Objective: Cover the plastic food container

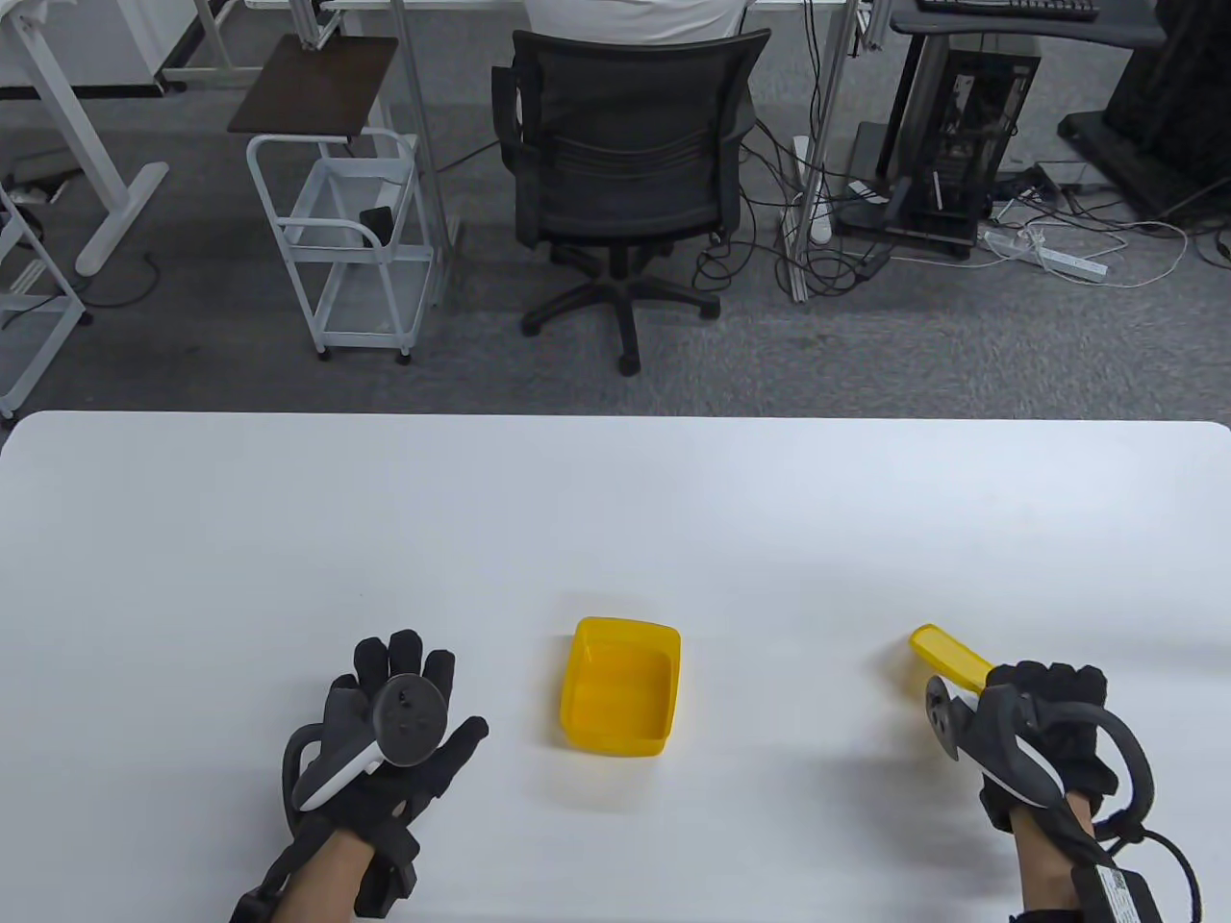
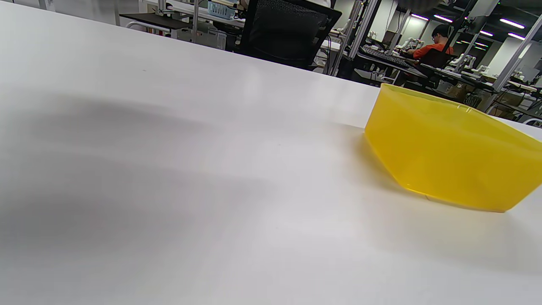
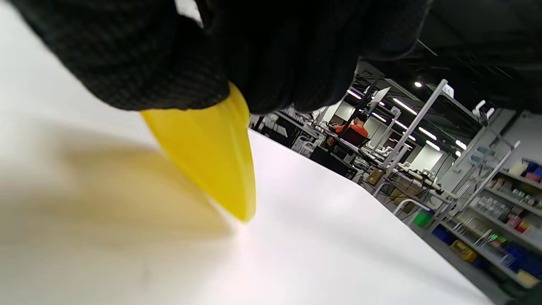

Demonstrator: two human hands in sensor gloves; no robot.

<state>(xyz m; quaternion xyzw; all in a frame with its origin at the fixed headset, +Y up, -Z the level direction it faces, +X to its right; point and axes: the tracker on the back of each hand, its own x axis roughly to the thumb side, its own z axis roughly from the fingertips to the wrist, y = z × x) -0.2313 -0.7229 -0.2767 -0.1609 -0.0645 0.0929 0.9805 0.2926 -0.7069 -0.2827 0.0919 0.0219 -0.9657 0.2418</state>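
A wide stretch of white table [image 1: 615,500] is seen between the far edge and the hands in the table view. The yellow box [image 1: 620,687] is set low at the centre of that view, open side up, with nothing seen inside it. The left hand [image 1: 389,735] is held at lower left, just beside the box but apart from it, its fingers spread wide. At lower right, well apart from the box, the yellow lid [image 1: 952,659] is gripped at one end by the right hand [image 1: 1043,721] and tilted, its far corner near or on the table.
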